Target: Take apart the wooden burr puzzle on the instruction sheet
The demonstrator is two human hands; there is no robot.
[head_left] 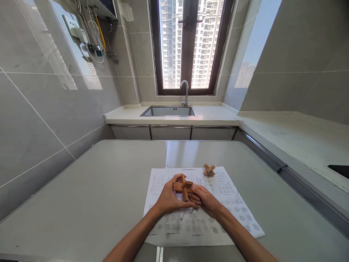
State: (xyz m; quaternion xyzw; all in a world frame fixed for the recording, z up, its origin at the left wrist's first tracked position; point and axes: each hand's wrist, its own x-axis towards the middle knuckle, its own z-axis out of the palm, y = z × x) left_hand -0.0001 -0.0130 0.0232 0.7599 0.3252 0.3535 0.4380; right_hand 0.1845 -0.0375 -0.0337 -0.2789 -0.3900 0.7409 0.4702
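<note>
Grey table: printed sheet, second wooden puzzle beside hands.

A wooden puzzle sits between both hands over the sheet, another puzzle behind.

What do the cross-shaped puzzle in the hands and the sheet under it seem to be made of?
Cross-shaped puzzle: probably unpainted wood, matt tan-brown with squared bars. Sheet: apparently thin white paper, flat, printed with small diagrams.
</note>
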